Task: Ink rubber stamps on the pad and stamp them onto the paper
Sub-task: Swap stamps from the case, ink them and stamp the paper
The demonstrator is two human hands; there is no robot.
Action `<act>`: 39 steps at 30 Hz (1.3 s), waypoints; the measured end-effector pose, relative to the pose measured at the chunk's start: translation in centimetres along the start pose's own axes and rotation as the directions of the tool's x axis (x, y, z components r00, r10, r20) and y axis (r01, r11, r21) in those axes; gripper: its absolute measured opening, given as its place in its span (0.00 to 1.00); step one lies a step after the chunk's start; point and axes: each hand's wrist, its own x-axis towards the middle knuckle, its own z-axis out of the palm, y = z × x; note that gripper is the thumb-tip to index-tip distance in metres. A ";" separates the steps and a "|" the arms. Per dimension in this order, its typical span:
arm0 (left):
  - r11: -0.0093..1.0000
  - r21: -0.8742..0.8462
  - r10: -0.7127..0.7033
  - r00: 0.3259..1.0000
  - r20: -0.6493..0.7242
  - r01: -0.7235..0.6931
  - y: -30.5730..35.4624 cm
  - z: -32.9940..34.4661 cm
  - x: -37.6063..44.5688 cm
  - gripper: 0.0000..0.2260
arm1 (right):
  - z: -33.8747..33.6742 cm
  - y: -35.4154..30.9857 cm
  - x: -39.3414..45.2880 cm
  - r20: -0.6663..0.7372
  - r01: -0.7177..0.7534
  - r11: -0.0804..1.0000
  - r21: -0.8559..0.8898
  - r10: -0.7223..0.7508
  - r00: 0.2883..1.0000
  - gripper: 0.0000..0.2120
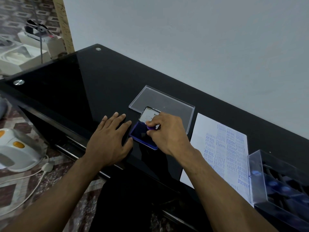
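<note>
R hand (168,133) pinches purple stamp (151,128) by knob, pressed on ink pad (142,136), table centre. L hand (110,139) flat, fingers spread, at pad's 9 o'clock, steadying. Paper (200,131) at pad's 3 o'clock. Stamp prob light, rigid; grip knob, avoid inked face.

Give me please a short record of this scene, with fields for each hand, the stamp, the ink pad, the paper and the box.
left hand: flat on the black table, fingers straight, thumb beside the ink pad's left edge
right hand: fingers pinch a stamp over the ink pad
stamp: purple top, mostly hidden by the fingers
ink pad: open, blue, lid up behind it
paper: right of the pad, already covered with blue prints such as AIR MAIL, SAMPLE, FRAGILE
clear box: far right, holds more stamps
clear lid: lies flat behind the pad
</note>
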 end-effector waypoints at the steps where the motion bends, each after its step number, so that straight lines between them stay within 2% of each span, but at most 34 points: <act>1: 1.000 -0.001 0.001 1.000 -0.003 -0.001 0.0 0.0 0.0 0.32 | 0.0 0.0 0.0 -0.012 0.001 1.000 0.002 -0.001 1.000 0.08; 14: 0.999 -0.046 -0.006 1.000 0.001 0.006 -0.1 -0.3 0.1 0.32 | -0.7 -0.3 -0.6 0.034 -0.017 0.999 0.041 0.016 0.999 0.12; 18: 0.992 -0.121 -0.020 0.999 -0.025 0.017 0.7 -0.8 0.6 0.32 | -0.9 1.1 -1.6 -0.122 0.001 0.994 0.105 0.012 0.992 0.14; 23: 0.987 -0.140 0.068 0.996 -0.051 -0.074 4.1 -1.6 2.6 0.31 | -3.3 4.4 -2.8 -0.258 -0.031 0.993 0.116 0.060 0.964 0.13; 27: 0.976 -0.154 0.152 0.988 -0.042 -0.156 8.2 -1.2 4.6 0.29 | -5.7 7.7 -3.8 -0.303 -0.130 0.984 0.125 0.163 0.939 0.16; 31: 0.956 -0.191 0.222 0.974 -0.032 -0.224 12.5 -0.4 6.1 0.29 | -7.9 11.0 -4.7 -0.353 -0.215 0.970 0.111 0.241 0.904 0.13; 35: 0.950 -0.182 0.258 0.966 0.007 -0.252 16.2 0.6 7.6 0.30 | -9.3 13.9 -5.3 -0.362 -0.285 0.953 0.106 0.304 0.881 0.13; 39: 0.961 -0.136 0.250 0.966 0.066 -0.239 18.9 2.1 9.0 0.30 | -10.1 16.0 -5.4 -0.368 -0.293 0.951 0.101 0.310 0.877 0.13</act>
